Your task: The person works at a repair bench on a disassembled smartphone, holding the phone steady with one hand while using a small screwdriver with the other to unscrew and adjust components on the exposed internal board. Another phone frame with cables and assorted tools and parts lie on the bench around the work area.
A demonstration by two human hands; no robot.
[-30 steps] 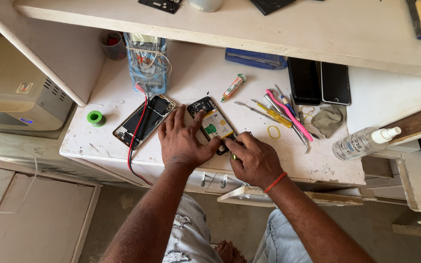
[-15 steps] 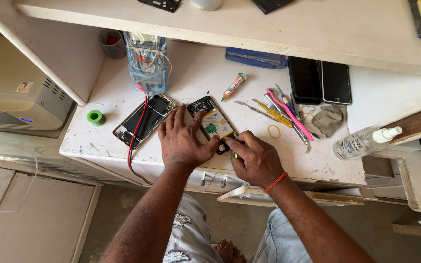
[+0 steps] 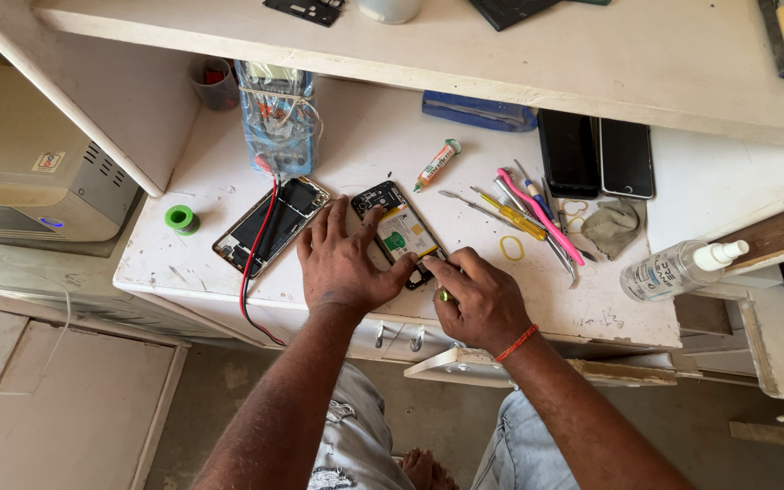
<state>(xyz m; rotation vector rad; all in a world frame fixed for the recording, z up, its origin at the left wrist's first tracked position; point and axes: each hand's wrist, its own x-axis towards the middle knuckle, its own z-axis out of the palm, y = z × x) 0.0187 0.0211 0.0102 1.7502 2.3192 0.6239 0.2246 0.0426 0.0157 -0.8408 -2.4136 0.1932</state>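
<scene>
Bare bench (image 3: 356,150) lies open behind the opened phone (image 3: 398,233), under the low shelf (image 3: 465,54). To the left a second phone (image 3: 269,227) and its red wire (image 3: 254,263) block the way. To the right, tools (image 3: 528,218) crowd the surface near a spray bottle (image 3: 678,269).
</scene>
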